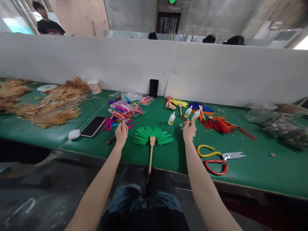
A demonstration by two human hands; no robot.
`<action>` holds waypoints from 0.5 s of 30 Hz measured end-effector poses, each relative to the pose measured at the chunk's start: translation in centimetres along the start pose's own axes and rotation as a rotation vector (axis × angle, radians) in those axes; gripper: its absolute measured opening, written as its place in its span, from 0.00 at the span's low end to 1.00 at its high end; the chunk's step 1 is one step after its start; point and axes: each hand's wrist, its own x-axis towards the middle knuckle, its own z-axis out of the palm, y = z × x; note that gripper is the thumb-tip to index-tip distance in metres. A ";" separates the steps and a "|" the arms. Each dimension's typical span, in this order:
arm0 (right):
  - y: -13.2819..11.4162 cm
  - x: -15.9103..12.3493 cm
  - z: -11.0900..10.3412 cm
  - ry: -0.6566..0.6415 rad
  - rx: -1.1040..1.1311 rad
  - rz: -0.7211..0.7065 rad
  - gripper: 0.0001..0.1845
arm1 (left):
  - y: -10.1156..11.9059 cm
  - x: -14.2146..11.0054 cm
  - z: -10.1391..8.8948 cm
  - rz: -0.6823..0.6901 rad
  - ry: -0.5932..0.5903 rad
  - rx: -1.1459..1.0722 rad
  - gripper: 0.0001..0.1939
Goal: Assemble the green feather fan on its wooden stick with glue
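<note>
A fan of green feathers (150,132) lies on the green table (166,160) between my hands. Its wooden handle (151,157) points toward me and reaches past the table's front edge. Left of the fan, my left hand (121,133) is closed in a pinch beside loose coloured feathers (110,124); whatever its fingertips hold is too small to name. To the fan's right, my right hand (189,130) has its fingers drawn together just in front of small glue bottles (196,115). What it holds, if anything, is hidden. Another glue bottle (171,118) stands upright nearby.
Scissors (225,156) with yellow and red handles lie at right, near red feathers (222,125). Bagged feathers (125,107), a phone (93,126) and brown fibre bundles (57,106) are at left. A black phone (153,88) leans on the white partition (120,64). A person (49,25) stands beyond.
</note>
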 end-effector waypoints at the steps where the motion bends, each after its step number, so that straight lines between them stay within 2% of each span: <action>1: 0.0 0.0 0.0 -0.019 0.001 0.003 0.26 | -0.1 0.0 0.0 -0.006 0.001 -0.013 0.20; 10: 0.4 0.1 0.3 -0.207 0.060 0.016 0.27 | 0.3 -0.5 -0.4 0.001 -0.052 -0.065 0.19; 15: 0.0 0.2 0.8 -0.261 0.065 -0.081 0.25 | 0.9 -0.8 -0.6 0.039 -0.091 -0.093 0.20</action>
